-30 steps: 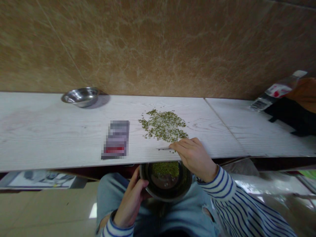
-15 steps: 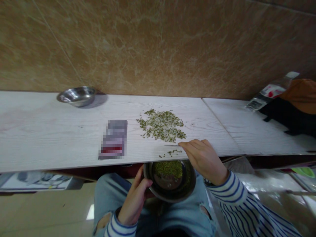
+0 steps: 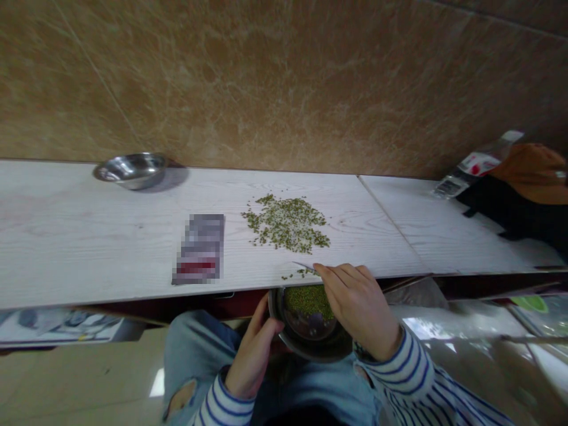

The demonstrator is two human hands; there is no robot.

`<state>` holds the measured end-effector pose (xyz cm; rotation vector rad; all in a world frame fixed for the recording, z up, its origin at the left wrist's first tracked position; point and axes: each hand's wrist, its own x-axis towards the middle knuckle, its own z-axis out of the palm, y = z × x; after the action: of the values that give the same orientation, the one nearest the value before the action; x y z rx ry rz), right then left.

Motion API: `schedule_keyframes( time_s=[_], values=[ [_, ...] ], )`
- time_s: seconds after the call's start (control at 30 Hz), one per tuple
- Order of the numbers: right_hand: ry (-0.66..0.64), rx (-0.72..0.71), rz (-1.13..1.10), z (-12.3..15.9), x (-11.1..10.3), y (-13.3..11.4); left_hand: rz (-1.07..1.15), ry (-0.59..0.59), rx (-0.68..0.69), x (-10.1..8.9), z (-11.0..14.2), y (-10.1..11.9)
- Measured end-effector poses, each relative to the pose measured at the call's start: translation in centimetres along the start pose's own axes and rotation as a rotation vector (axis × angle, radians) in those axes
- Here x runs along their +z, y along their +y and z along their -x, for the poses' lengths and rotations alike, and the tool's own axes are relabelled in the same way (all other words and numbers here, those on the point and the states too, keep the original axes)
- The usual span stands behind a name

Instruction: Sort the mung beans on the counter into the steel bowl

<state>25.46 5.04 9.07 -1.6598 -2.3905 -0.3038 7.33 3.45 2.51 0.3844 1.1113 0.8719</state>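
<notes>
Below the table's front edge my left hand (image 3: 255, 355) grips a metal bowl (image 3: 310, 350) by its left rim, thumb over the edge. Small green beans (image 3: 308, 300), which look like mung beans, lie in the bowl. My right hand (image 3: 357, 302) is closed on a thin, pointed metal tool (image 3: 302, 265) whose exact kind I cannot make out. Its tip points left, just above a few stray beans (image 3: 287, 276) near the table edge. Farther back, a wide patch of green beans (image 3: 288, 223) is spread over the white tabletop. The right hand hides part of the bowl's right side.
An empty-looking metal bowl (image 3: 132, 171) stands at the back left by the tiled wall (image 3: 248, 89). A blurred-out flat rectangular object (image 3: 199, 248) lies left of the beans. At the right are a plastic bottle (image 3: 477, 163) and a brown and black cloth item (image 3: 528, 177).
My right hand and the thin tool have moved slightly down and toward the table edge, onto the stray beans. The bowl has shifted a little right, and the view has moved slightly.
</notes>
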Motion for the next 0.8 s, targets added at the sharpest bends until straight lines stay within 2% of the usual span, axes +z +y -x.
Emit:
schedule_keyframes(
  time_s=[0.4,0.5,0.63,0.8],
  values=[
    [0.000,-0.044,-0.095,0.8,-0.4,-1.4,-0.009,-0.034,0.038,-0.7,0.0,-0.3],
    [0.010,-0.056,-0.122,0.9,-0.7,-1.3,-0.030,0.000,0.045,-0.7,0.1,0.0],
    [0.024,-0.034,-0.111,0.0,-0.9,-0.7,-0.044,0.043,0.060,-0.7,0.3,0.5],
    [0.017,-0.064,-0.086,-1.7,0.1,-0.7,-0.051,0.039,0.074,-1.3,0.6,0.9]
  ],
)
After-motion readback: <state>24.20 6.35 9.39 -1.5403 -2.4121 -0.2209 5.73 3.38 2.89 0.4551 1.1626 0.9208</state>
